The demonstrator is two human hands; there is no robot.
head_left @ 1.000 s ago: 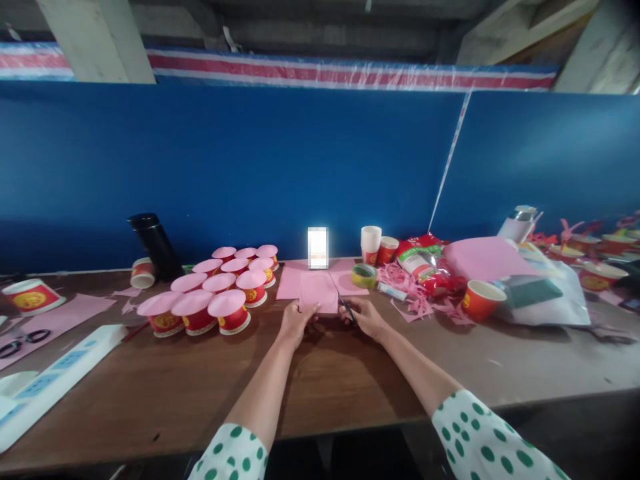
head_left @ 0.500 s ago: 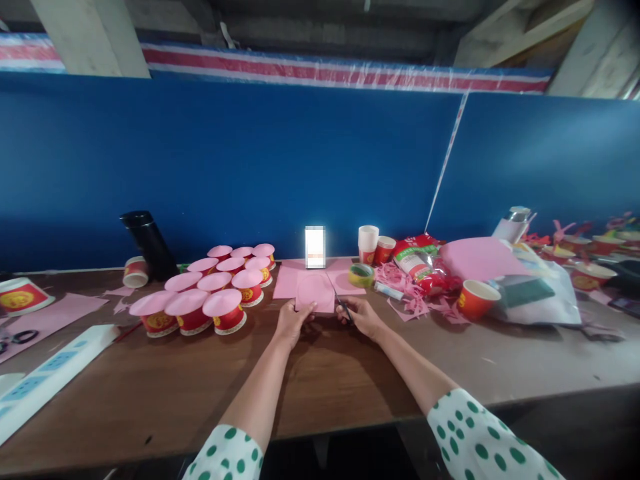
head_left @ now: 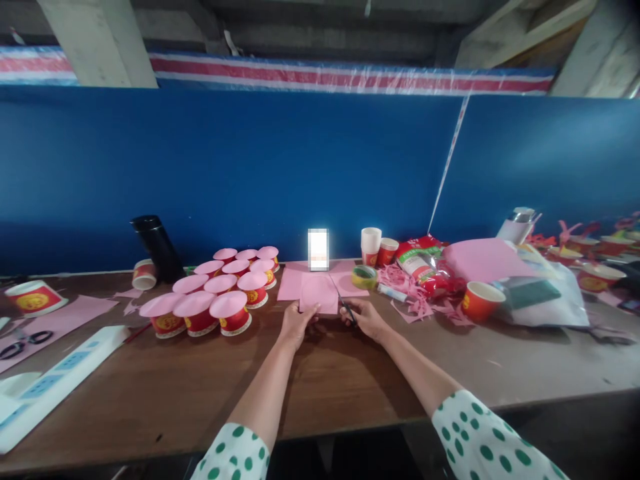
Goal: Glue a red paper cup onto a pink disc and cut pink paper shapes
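My left hand [head_left: 299,321] pinches the lower left edge of a pink sheet of paper [head_left: 319,293], thumb on top. A faint curved outline shows on that sheet. In my right hand [head_left: 366,318] is a pair of dark scissors [head_left: 347,308], its blades pointing up and left along the sheet's right edge. Whether the blades are apart is too small to tell. Behind the held sheet, more pink paper [head_left: 289,283] lies flat on the table. Left of my hands stand several red paper cups [head_left: 235,323], each topped with a shallow pink paper cone.
A green tape roll [head_left: 364,276], a glue stick [head_left: 393,292] and pink shreds [head_left: 417,303] lie right of my hands. Beyond is an orange-red cup [head_left: 483,301]. At left are a power strip [head_left: 65,377], other scissors [head_left: 25,343] and a black bottle [head_left: 157,248]. A bright phone screen [head_left: 319,250] stands behind.
The whole view has shifted slightly, so things sit a little further right. Both hands keep their hold on the paper and the scissors, with hardly any other movement visible.
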